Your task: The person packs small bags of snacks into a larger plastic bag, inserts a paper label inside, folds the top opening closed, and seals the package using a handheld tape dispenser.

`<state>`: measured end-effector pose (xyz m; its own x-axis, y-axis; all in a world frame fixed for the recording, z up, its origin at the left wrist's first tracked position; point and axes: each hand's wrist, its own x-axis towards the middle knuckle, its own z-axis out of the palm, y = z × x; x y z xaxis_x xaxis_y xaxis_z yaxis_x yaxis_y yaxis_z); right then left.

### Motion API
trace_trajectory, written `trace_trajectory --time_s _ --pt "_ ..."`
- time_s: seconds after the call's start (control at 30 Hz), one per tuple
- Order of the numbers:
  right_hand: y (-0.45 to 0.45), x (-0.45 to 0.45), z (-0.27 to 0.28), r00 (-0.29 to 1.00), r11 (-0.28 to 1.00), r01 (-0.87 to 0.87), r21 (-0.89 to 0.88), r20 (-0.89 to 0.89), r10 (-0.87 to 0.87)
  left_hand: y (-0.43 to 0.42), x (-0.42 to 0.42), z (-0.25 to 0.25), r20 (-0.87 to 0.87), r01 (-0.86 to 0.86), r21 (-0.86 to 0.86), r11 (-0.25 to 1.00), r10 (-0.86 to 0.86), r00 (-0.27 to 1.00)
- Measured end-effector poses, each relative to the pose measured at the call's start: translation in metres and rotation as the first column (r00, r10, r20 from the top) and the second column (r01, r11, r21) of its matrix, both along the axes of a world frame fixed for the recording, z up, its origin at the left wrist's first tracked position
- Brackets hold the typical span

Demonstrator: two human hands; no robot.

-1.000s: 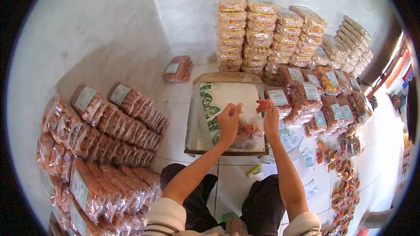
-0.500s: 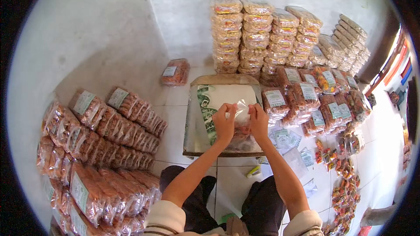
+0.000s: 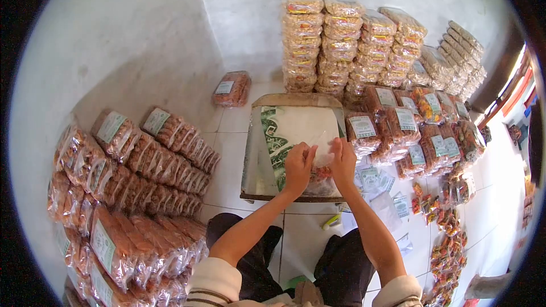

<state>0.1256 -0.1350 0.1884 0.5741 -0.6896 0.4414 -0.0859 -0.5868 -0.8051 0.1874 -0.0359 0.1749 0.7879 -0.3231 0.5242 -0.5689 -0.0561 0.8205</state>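
A clear plastic bag point(image 3: 322, 174) with reddish-brown food in its lower part rests on a low table point(image 3: 250, 162) in front of me. My left hand point(image 3: 298, 166) is closed at the bag's left side, thumb against curled fingers. On the other side, my right hand point(image 3: 342, 164) is closed at the upper right edge, its fingertips pointing up. The thin film of the bag's upper part shows between the hands. Both hands cover part of the bag. Under it lies a white sheet point(image 3: 310, 120) with a green pattern along its left side.
Stacked packs of brown food point(image 3: 142, 165) rise at the left. Tall stacks of pale snack packs point(image 3: 301, 40) stand by the wall. Labelled packs point(image 3: 404, 119) crowd the table's right side. Loose labels point(image 3: 372, 179), a yellow-green tool point(image 3: 331, 222) and small colourful packets point(image 3: 446, 256) lie on the floor.
Both hands have shifted slightly right and lower. The film raised between the fingers looks less taut and shiny now. The whole view has moved a little.
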Motion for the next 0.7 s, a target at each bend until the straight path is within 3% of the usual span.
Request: trace_trajectory --time_s 0.03,0.17,0.23,0.43,0.57,0.67,0.7 --pt "-0.001 -0.003 -0.002 1.000 0.993 0.019 -0.114 0.018 -0.017 -0.001 0.000 0.001 0.006 -0.007 0.012 1.000 0.007 1.000" --pt "0.001 -0.004 -0.005 0.997 0.981 0.036 -0.189 0.075 -0.022 -0.003 0.002 0.001 0.069 -0.061 0.068 0.996 0.056 0.996" --pt "0.008 -0.003 0.002 0.999 0.998 0.042 0.053 0.001 -0.042 -0.004 0.002 0.000 0.070 -0.052 0.061 0.997 0.048 0.996" --pt "0.002 0.005 -0.005 0.998 0.997 0.067 0.045 -0.005 -0.067 -0.006 0.001 0.004 -0.090 -0.016 0.045 0.999 0.020 0.996" --pt "-0.002 0.004 -0.002 0.999 0.997 0.054 0.058 0.005 -0.054 -0.007 0.003 -0.001 -0.083 -0.025 0.048 0.999 0.029 0.996" --pt "-0.009 0.005 -0.006 1.000 0.997 0.006 0.080 0.030 -0.008 -0.010 0.003 -0.011 -0.204 0.008 -0.061 0.998 -0.020 0.979" --pt "-0.012 0.005 -0.004 0.997 0.994 -0.044 0.096 -0.063 0.051 -0.009 0.002 -0.009 -0.185 0.003 -0.058 0.998 -0.014 0.983"
